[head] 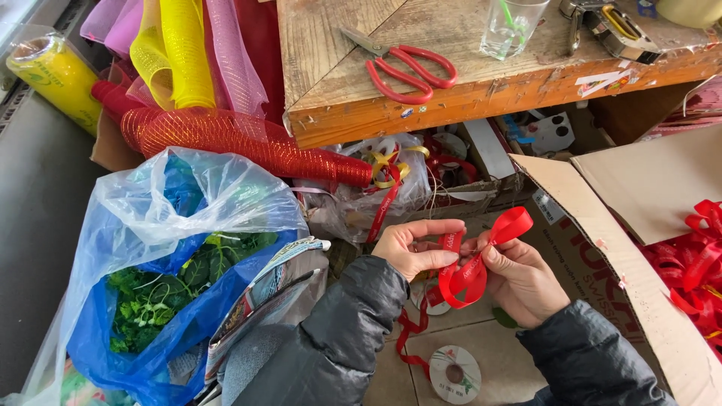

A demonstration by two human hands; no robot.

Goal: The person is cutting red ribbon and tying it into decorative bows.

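My left hand (412, 245) and my right hand (520, 280) both pinch a red ribbon (481, 256) folded into loops, held low in front of me. One loop sticks up above my right thumb. A loose tail of the same ribbon hangs down below my left wrist toward a flat ribbon spool (453, 374) on the cardboard floor. Both sleeves are dark padded jacket cuffs.
Red-handled scissors (406, 69) and a clear glass (510, 27) lie on a wooden workbench (353, 120). A cardboard box (647, 225) at right holds several finished red bows (696, 263). Left are a plastic bag of greens (158, 286) and rolls of red and yellow mesh (226, 131).
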